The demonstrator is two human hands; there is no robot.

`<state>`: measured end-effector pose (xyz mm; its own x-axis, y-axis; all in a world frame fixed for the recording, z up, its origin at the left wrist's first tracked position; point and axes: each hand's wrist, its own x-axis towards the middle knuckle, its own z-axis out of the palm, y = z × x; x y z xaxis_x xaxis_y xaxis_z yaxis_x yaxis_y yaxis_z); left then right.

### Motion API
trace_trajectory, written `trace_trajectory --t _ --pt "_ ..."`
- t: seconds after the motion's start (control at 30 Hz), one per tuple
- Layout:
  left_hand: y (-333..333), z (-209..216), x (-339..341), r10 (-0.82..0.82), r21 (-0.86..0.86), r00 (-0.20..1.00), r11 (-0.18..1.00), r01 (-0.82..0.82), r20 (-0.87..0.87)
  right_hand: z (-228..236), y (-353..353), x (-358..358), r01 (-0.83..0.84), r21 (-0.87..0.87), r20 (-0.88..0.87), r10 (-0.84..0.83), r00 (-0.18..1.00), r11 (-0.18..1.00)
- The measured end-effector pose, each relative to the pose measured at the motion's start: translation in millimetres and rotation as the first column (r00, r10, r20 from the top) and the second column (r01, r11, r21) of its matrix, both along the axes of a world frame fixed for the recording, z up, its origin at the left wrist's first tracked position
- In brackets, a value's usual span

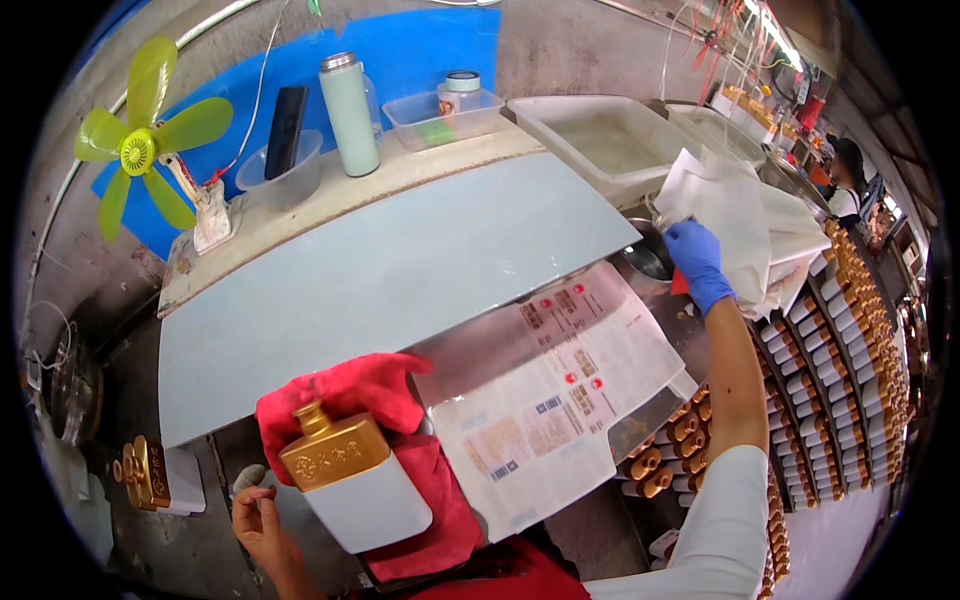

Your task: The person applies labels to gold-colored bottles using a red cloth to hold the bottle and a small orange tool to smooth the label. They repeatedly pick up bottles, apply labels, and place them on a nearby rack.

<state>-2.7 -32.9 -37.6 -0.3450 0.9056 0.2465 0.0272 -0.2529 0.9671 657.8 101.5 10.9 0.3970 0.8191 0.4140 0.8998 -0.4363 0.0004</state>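
A white bottle with a gold top [365,490] lies tilted on a red cloth [425,465] at the front. Just left of it is my bare left hand [262,525], fingers loosely curled and apart, with nothing seen in them; one fingertip wears a grey cover. My right hand [700,262], in a blue glove, reaches over the rim of a metal bowl [645,252]. Its fingers are closed, and what they hold, if anything, is hidden. White sheets [720,200] are right behind those fingers. Printed sheets with several red dots [550,400] lie between my hands.
A pale blue board [390,270] spans the bench. Behind it stand a yellow-green fan [138,150], a phone [287,130], a green flask [350,120] and a white tub [600,140]. Another gold-topped bottle [180,480] stands left; racks of bottles [840,380] fill the right.
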Motion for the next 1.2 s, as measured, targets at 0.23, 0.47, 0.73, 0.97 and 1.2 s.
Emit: trace_trajectory --t 0.23,0.47,0.73,0.97,1.2 --pt "0.0 11.8 3.3 -0.092 -0.093 0.984 0.993 0.079 -0.15 -42.2 41.8 32.9 -0.21 -0.364 -0.275 0.111 0.955 0.907" --pt "5.2 28.5 24.3 -0.137 -0.04 0.981 0.99 0.133 -0.138 49.6 -16.5 18.7 -0.193 -0.017 -0.425 0.167 0.89 0.981" --pt "-0.7 18.6 13.0 -0.195 -0.107 0.977 0.977 0.185 -0.086 47.2 -78.8 -147.8 -0.474 -0.523 -0.523 0.173 0.834 0.708" --pt "-14.5 13.5 0.1 -0.253 -0.186 0.968 0.951 0.249 0.004 62.8 -87.3 -307.8 -0.783 -0.097 -0.518 0.641 0.566 0.614" --pt "-14.7 12.2 19.1 -0.361 -0.142 0.845 0.884 0.445 0.396 43.9 -141.8 -419.4 -0.959 -0.152 0.02 0.971 0.24 0.24"
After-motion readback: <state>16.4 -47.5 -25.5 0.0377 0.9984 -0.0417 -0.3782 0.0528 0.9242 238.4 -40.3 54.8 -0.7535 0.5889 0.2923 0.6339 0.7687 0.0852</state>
